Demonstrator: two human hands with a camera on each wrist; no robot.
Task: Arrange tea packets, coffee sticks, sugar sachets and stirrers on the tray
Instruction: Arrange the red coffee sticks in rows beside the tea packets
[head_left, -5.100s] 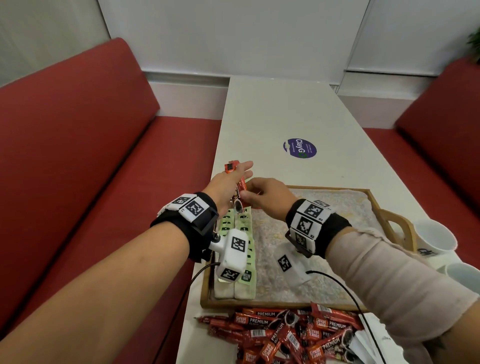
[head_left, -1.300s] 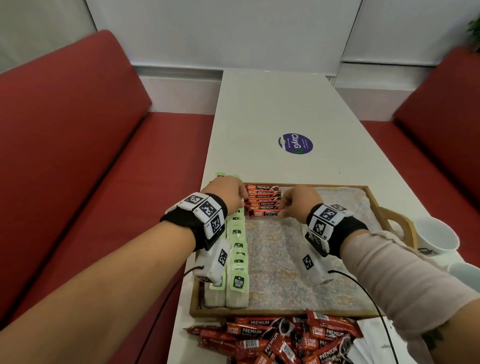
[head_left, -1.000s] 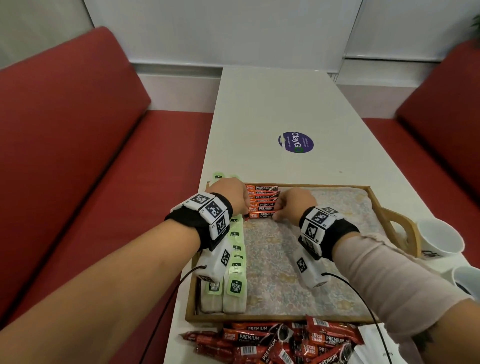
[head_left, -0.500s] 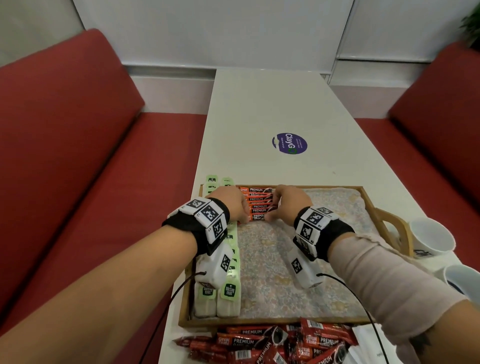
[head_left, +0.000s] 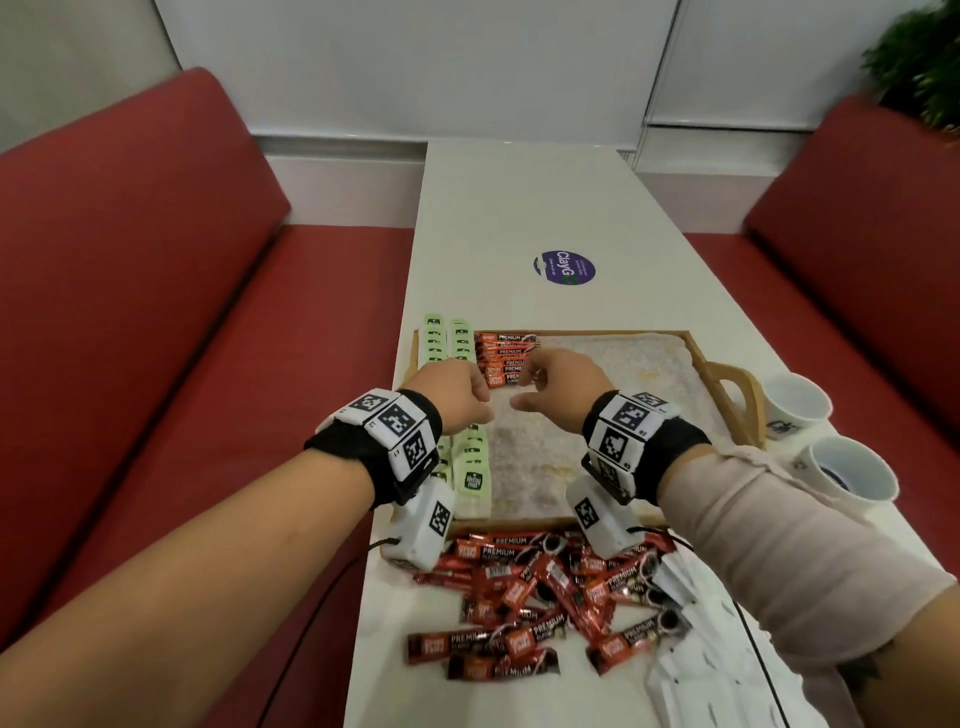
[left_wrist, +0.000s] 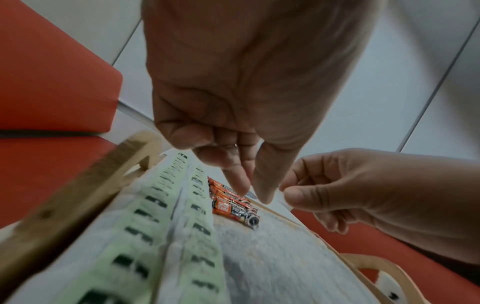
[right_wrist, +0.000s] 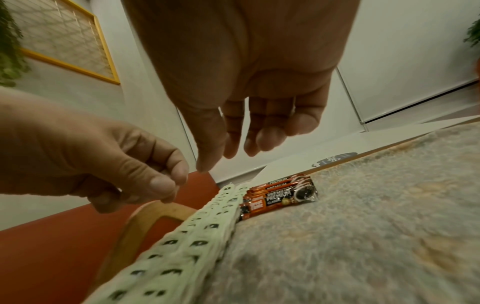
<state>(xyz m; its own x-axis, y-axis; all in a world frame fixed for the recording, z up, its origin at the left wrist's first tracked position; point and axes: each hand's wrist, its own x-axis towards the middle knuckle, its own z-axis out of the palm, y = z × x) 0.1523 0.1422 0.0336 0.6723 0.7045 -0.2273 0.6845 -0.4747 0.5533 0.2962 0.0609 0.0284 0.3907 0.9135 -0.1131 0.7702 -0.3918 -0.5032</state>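
Two hands hang over the tray (head_left: 698, 358), holding nothing. Left hand (head_left: 452, 397) and right hand (head_left: 558, 387) have loose, bent fingers above the coffee sticks (head_left: 506, 358).

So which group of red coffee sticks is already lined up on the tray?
The small row of red coffee sticks at the wooden tray's far-left corner, beside the green tea packets. The loose red pile lies on the white table, outside the tray.

tray (head_left: 698, 358) right half free – cups (head_left: 795, 402) beyond
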